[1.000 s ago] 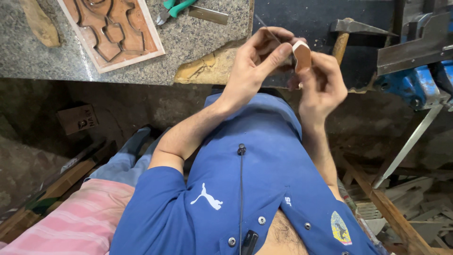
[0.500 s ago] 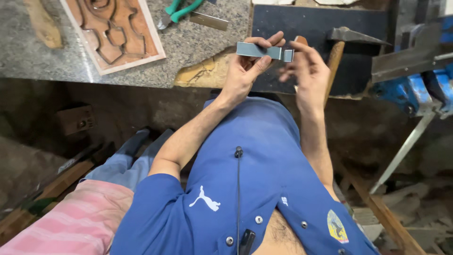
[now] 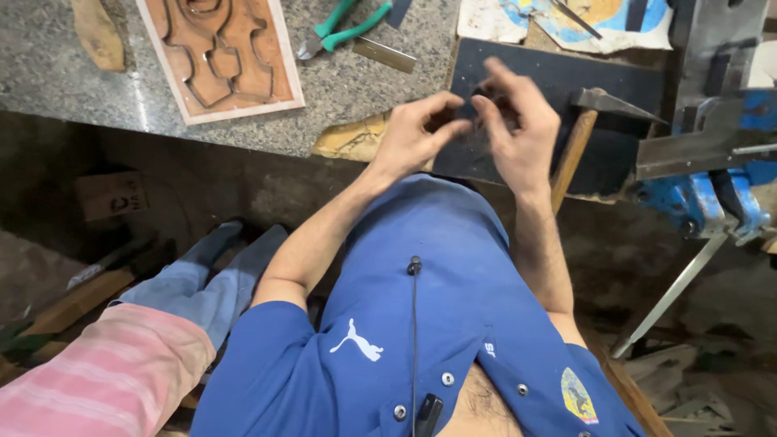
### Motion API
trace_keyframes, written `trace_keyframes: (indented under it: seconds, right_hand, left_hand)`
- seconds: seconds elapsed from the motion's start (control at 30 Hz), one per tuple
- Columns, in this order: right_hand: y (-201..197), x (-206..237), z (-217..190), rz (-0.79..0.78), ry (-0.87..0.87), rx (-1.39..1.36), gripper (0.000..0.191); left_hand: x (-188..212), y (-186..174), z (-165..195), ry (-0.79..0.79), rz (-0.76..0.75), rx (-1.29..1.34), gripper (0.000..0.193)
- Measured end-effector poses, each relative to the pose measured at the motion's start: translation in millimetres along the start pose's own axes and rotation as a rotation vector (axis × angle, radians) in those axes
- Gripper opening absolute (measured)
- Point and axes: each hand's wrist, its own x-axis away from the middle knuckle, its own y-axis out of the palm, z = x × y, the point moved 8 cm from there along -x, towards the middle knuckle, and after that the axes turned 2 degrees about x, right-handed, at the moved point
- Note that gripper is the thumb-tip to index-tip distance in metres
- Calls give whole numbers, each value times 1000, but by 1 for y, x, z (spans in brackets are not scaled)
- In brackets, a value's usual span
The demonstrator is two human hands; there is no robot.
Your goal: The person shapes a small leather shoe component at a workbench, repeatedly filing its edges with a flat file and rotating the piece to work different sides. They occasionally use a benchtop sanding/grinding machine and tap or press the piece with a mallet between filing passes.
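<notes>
My left hand (image 3: 413,133) and my right hand (image 3: 522,129) are raised together over a dark flat plate (image 3: 623,154) on the granite bench (image 3: 73,73). Their fingertips meet, with thumb and forefinger of each pinched toward the other. The fingers are motion-blurred, and against the dark plate I cannot make out whether anything small sits between them. A hammer (image 3: 579,137) with a wooden handle lies on the plate just right of my right hand.
A carved wooden panel (image 3: 222,53) lies at the back left. Green-handled pliers (image 3: 344,28) and a flat metal strip (image 3: 384,54) are behind my hands. A blue vise (image 3: 712,194) stands right. Another person's pink-striped sleeve (image 3: 89,372) is at lower left.
A second ago my hands held a reddish piece, then a grey flat strip stretched between them. Now both hands have dropped lower over the dark plate and neither piece shows.
</notes>
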Motion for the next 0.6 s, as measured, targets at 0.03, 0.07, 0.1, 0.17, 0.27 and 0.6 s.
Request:
trace_keyframes:
  seconds: [0.03,0.07,0.1,0.17,0.27,0.6]
  right_hand:
    - [-1,0,4,39,-28,100,37]
    - [-9,5,8,76,-54,199,39]
    - [-20,13,13,113,-80,297,40]
    - [-41,32,41,265,28,567,40]
    - [-58,79,78,235,103,1015,58]
    - [-68,133,136,359,244,916,34]
  left_hand:
    - [-4,-8,-7,-40,55,96,20]
    - [-9,-18,-16,-82,109,192,18]
    - [-15,-29,-27,-125,164,288,17]
    - [-27,-57,-34,-19,253,359,18]
    - [-49,-94,-50,84,358,468,21]
    - [-87,-134,-90,120,415,608,26]
